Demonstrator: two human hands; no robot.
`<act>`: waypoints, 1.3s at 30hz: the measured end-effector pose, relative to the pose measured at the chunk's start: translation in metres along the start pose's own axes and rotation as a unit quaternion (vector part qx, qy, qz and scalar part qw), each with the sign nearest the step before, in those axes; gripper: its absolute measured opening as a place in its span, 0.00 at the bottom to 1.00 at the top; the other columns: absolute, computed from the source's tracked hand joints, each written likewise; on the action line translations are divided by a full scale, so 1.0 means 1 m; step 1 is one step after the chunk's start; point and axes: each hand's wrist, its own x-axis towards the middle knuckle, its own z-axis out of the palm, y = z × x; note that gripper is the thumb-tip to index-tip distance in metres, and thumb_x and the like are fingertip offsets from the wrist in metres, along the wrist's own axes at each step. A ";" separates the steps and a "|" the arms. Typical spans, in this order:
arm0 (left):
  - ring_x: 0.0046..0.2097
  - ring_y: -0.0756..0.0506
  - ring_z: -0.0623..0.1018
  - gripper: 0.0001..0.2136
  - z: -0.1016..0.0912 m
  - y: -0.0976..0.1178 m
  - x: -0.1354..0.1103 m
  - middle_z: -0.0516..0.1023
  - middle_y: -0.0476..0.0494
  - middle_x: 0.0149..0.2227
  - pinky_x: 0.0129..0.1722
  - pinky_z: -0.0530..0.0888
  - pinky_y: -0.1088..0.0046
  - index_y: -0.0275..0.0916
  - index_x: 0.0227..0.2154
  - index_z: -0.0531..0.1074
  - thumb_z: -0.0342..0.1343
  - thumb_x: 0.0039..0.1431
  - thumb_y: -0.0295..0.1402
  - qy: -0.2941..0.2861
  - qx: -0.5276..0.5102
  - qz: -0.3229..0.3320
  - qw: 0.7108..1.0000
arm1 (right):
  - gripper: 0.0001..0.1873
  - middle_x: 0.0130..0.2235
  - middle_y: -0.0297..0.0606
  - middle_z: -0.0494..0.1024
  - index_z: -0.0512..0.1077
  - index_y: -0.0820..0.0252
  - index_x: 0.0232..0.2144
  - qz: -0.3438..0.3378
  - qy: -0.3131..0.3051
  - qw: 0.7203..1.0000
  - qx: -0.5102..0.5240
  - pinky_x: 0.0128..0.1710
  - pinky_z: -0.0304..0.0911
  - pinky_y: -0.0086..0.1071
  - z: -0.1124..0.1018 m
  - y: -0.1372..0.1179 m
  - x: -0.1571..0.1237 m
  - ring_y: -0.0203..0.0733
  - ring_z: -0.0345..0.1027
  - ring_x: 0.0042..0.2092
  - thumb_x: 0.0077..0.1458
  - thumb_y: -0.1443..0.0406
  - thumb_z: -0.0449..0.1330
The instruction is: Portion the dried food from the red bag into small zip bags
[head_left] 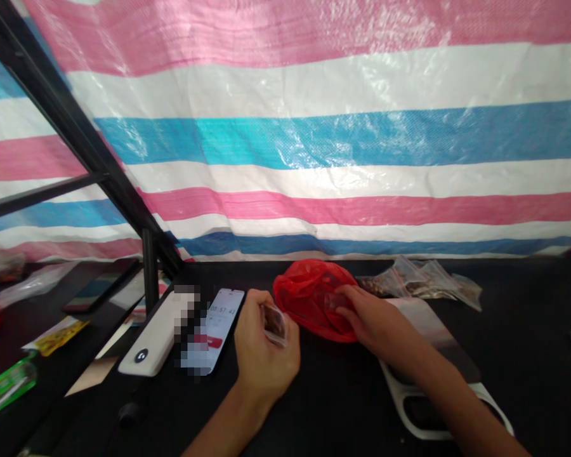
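Note:
My left hand is closed around a small clear plastic bag with brown contents, its open mouth facing up. Just to its right, a crumpled red plastic bag lies open on the black table. My right hand reaches into the mouth of the red bag, thumb and fingers pinched together. Something small and pale shows at those fingertips, too unclear to name. Under my right forearm lies a white-rimmed flat device with clear plastic bags on its far part.
Several small zip bags of brown bits lie behind the device. Left of my hands are a phone showing a timer and a white power bank. A black metal post and striped sheeting stand behind; wrappers lie far left.

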 end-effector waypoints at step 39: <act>0.25 0.54 0.64 0.14 0.024 -0.024 0.002 0.63 0.58 0.25 0.26 0.62 0.80 0.41 0.27 0.60 0.55 0.39 0.19 -0.102 -0.136 -0.248 0.954 | 0.15 0.54 0.46 0.76 0.68 0.57 0.54 0.008 -0.016 0.999 -0.029 0.45 0.66 0.37 0.017 -0.031 -0.002 0.49 0.76 0.49 0.66 0.68 0.52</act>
